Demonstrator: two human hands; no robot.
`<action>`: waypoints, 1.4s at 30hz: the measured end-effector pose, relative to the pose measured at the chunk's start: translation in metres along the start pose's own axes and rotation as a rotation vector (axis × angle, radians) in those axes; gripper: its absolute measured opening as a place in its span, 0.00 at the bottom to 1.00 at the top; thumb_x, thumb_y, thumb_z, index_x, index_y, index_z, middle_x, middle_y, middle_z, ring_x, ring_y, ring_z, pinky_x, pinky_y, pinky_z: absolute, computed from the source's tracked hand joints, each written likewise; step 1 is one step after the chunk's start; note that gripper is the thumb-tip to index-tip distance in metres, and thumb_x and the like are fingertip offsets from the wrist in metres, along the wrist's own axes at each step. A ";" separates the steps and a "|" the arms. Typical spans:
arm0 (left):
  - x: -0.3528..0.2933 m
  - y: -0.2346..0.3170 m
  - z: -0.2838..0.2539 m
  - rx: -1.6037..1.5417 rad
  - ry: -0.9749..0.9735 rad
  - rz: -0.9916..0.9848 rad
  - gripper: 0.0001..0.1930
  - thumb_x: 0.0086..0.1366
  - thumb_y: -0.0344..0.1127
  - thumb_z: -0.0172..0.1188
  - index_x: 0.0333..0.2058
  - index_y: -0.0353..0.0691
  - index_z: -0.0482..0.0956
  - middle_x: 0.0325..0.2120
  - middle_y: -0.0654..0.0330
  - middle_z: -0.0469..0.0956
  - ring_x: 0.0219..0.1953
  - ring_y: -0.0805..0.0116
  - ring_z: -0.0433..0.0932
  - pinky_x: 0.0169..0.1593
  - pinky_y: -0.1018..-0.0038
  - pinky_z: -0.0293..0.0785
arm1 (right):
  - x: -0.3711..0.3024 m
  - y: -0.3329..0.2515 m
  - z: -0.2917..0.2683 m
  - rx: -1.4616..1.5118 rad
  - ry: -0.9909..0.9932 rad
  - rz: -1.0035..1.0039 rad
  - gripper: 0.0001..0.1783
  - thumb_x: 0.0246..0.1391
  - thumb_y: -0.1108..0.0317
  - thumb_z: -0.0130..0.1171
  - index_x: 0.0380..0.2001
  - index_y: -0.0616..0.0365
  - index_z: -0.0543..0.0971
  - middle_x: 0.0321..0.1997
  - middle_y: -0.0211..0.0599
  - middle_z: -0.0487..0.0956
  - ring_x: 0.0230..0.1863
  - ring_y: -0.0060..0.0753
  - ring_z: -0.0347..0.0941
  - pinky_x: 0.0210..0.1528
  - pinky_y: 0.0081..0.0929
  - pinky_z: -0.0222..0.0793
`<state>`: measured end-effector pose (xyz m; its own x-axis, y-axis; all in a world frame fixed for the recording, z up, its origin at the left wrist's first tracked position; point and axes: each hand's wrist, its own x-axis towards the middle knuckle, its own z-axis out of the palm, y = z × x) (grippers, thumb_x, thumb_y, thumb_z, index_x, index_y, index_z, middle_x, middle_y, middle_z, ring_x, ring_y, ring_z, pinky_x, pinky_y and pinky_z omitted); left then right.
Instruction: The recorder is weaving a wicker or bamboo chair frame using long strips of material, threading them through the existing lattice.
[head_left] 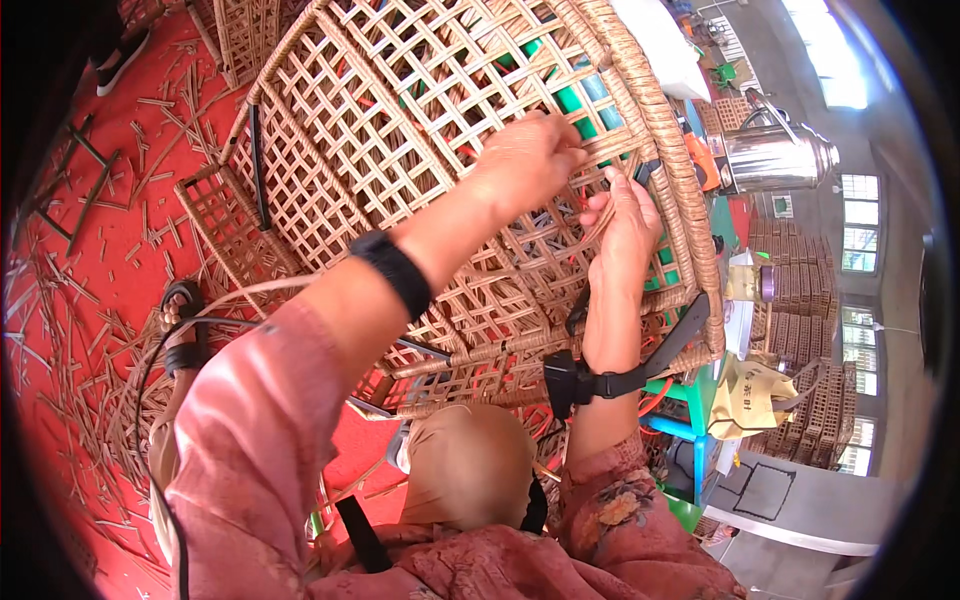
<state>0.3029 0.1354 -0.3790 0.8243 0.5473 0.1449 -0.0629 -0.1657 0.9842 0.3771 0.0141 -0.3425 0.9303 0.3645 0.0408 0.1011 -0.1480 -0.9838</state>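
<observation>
A large woven wicker panel with an open lattice and a thick wrapped rim fills the middle of the view. My left hand lies against the lattice near that rim, fingers curled in and pressed together; what they grip is hidden. Just to its right, my right hand is closed in a pinch on a thin brown weaving strip at the lattice. The two hands are close together but apart. A black band circles each wrist, the right one carrying a small black box.
Cut strips litter the red floor at left, near a sandaled foot. A metal kettle, a lidded jar and a yellow bag stand at right, beside a green stool. Woven pieces are stacked behind.
</observation>
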 end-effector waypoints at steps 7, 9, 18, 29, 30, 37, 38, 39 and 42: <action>0.018 -0.003 0.051 0.219 0.405 0.109 0.17 0.55 0.40 0.63 0.40 0.36 0.77 0.36 0.50 0.74 0.44 0.51 0.73 0.47 0.63 0.71 | 0.010 -0.003 -0.010 -0.072 -0.049 0.009 0.13 0.60 0.63 0.53 0.42 0.58 0.78 0.19 0.24 0.72 0.16 0.16 0.65 0.19 0.14 0.61; 0.019 -0.005 0.055 0.164 0.473 0.118 0.15 0.53 0.37 0.64 0.36 0.35 0.76 0.35 0.50 0.73 0.43 0.51 0.73 0.45 0.62 0.71 | 0.012 0.000 -0.011 -0.050 -0.056 0.006 0.13 0.60 0.62 0.54 0.42 0.58 0.78 0.19 0.23 0.72 0.16 0.16 0.65 0.19 0.14 0.61; 0.013 -0.010 0.052 0.091 0.431 -0.016 0.13 0.53 0.37 0.65 0.33 0.36 0.76 0.32 0.50 0.75 0.36 0.51 0.76 0.40 0.62 0.73 | 0.014 0.000 -0.001 -0.005 -0.017 0.053 0.14 0.60 0.63 0.53 0.43 0.61 0.77 0.19 0.26 0.72 0.16 0.18 0.66 0.19 0.15 0.62; 0.017 -0.022 0.042 0.276 0.449 0.128 0.11 0.52 0.37 0.62 0.28 0.36 0.77 0.30 0.49 0.77 0.35 0.50 0.77 0.40 0.60 0.73 | 0.012 0.000 0.004 0.007 0.002 0.047 0.13 0.59 0.64 0.54 0.42 0.62 0.77 0.19 0.28 0.72 0.16 0.19 0.65 0.18 0.16 0.63; 0.018 -0.023 0.039 0.276 0.449 0.129 0.11 0.52 0.37 0.62 0.28 0.36 0.77 0.30 0.49 0.77 0.35 0.50 0.77 0.40 0.60 0.73 | 0.012 -0.002 0.005 0.024 0.005 0.050 0.13 0.59 0.65 0.55 0.42 0.63 0.77 0.18 0.29 0.72 0.15 0.19 0.65 0.17 0.16 0.64; 0.027 -0.016 0.025 0.268 0.138 0.058 0.10 0.53 0.34 0.58 0.33 0.35 0.77 0.29 0.47 0.79 0.35 0.49 0.78 0.40 0.61 0.74 | 0.011 0.000 0.003 0.000 0.011 0.030 0.12 0.60 0.65 0.53 0.40 0.62 0.78 0.19 0.30 0.72 0.15 0.19 0.65 0.17 0.16 0.64; 0.026 -0.016 0.025 0.267 0.137 0.059 0.10 0.53 0.34 0.58 0.33 0.35 0.77 0.29 0.47 0.79 0.35 0.49 0.78 0.40 0.61 0.74 | 0.011 0.001 0.003 0.000 0.012 0.029 0.12 0.60 0.65 0.53 0.40 0.62 0.78 0.19 0.30 0.72 0.15 0.19 0.65 0.17 0.16 0.64; 0.026 -0.016 0.024 0.193 0.093 0.070 0.10 0.53 0.34 0.59 0.34 0.35 0.78 0.31 0.47 0.79 0.38 0.50 0.78 0.43 0.60 0.73 | 0.011 0.001 0.003 -0.009 0.013 0.018 0.12 0.59 0.65 0.54 0.40 0.63 0.78 0.18 0.30 0.72 0.14 0.19 0.65 0.17 0.16 0.64; 0.029 -0.025 0.023 0.070 0.021 0.087 0.12 0.54 0.35 0.60 0.36 0.35 0.78 0.31 0.48 0.79 0.37 0.55 0.79 0.43 0.64 0.73 | 0.009 0.000 0.007 -0.021 0.009 -0.006 0.12 0.59 0.66 0.54 0.39 0.64 0.78 0.17 0.30 0.72 0.14 0.19 0.64 0.16 0.16 0.63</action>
<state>0.3409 0.1366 -0.4017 0.8053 0.5455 0.2324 -0.0940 -0.2696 0.9584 0.3831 0.0244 -0.3433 0.9326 0.3576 0.0484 0.1140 -0.1649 -0.9797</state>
